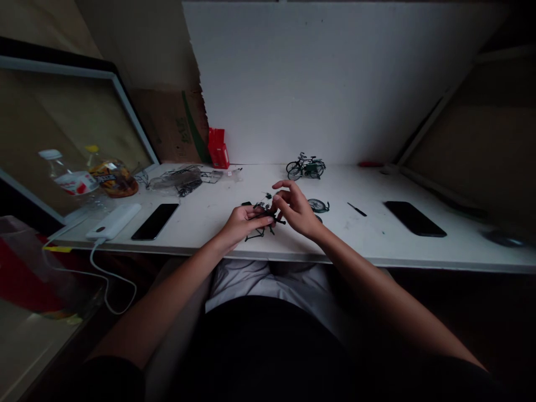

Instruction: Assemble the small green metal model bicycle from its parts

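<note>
Near the desk's front edge, my left hand is closed on a small dark model bicycle part, which sticks out past its fingertips. My right hand is just to the right, its thumb and fingers bent together at the part; whatever they pinch is too small to make out. A thin dark frame piece lies below my left hand. Beside my right wrist rests a small spoked wheel, partly hidden. Farther back stands a dark green model bicycle.
On the white desk, a screwdriver and black phone lie right. Left are another phone, a white power bank, two bottles and plastic-wrapped parts. A red box stands behind.
</note>
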`<state>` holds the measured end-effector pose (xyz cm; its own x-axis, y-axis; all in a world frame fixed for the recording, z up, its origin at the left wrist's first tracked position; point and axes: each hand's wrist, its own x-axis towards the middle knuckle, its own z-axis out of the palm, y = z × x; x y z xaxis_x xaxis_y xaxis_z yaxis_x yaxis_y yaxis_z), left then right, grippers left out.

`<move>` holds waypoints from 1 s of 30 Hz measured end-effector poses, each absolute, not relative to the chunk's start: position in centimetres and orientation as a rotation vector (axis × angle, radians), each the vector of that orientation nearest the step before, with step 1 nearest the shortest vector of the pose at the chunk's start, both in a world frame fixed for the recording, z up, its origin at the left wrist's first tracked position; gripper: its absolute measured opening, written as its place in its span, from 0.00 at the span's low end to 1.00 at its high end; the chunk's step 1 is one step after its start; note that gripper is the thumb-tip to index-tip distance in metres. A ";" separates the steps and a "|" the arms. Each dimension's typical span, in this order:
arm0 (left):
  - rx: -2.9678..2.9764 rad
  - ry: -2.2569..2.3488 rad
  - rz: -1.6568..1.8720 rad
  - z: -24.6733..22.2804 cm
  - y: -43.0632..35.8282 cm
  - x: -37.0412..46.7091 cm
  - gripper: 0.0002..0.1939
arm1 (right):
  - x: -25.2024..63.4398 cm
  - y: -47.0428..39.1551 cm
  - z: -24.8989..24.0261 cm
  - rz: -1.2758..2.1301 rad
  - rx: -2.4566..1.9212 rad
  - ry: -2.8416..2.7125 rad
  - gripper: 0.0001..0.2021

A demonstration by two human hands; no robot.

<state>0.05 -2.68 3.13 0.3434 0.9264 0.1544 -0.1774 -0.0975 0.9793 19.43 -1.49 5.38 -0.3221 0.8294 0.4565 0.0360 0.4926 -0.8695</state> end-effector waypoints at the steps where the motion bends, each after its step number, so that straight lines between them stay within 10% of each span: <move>1: 1.329 0.759 1.095 3.0 -2.6 0.0 0.19 | 19.5 -1.6 5.4 0.983 -0.739 -1.713 0.20; 30: 1.241 0.708 0.984 2.9 -2.8 0.1 0.19 | 19.7 -2.6 5.9 0.933 -0.661 -1.763 0.18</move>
